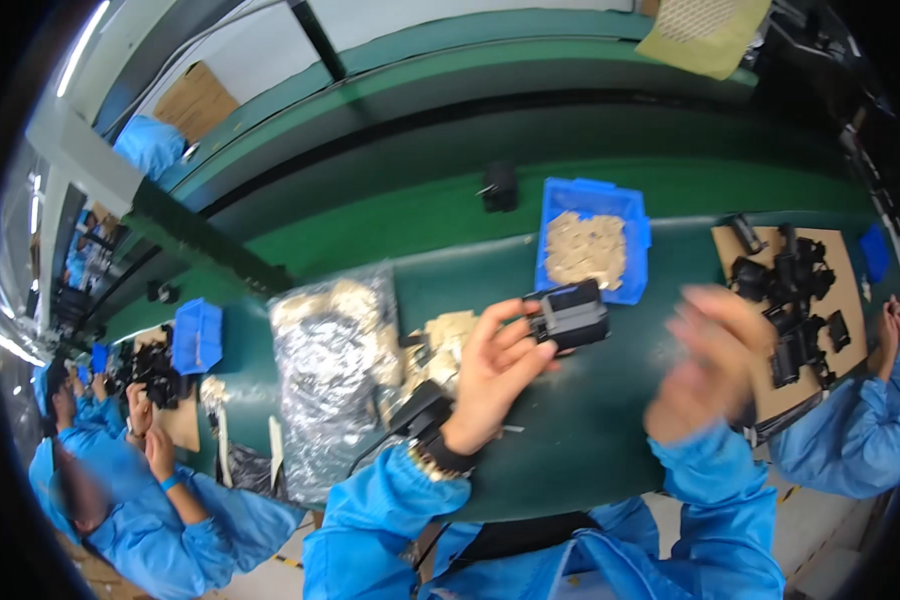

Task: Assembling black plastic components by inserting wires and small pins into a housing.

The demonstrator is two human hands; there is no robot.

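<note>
My left hand (492,372) holds a black plastic block-shaped part (568,314) above the dark green table (590,440), fingers wrapped around its left end. My right hand (703,362) hovers to the right of the part, blurred by motion, fingers apart and nothing visible in it. Just behind the part stands a blue bin (592,238) filled with small tan pieces. Both my forearms wear blue sleeves, and a dark band sits on my left wrist.
A crinkled silver bag (332,372) and loose tan pieces (448,335) lie left of my hand. A cardboard sheet (842,300) with several black parts sits at right, beside another person's sleeve (850,440). Another person works at far left near a blue bin (198,336). A green conveyor (450,190) runs behind.
</note>
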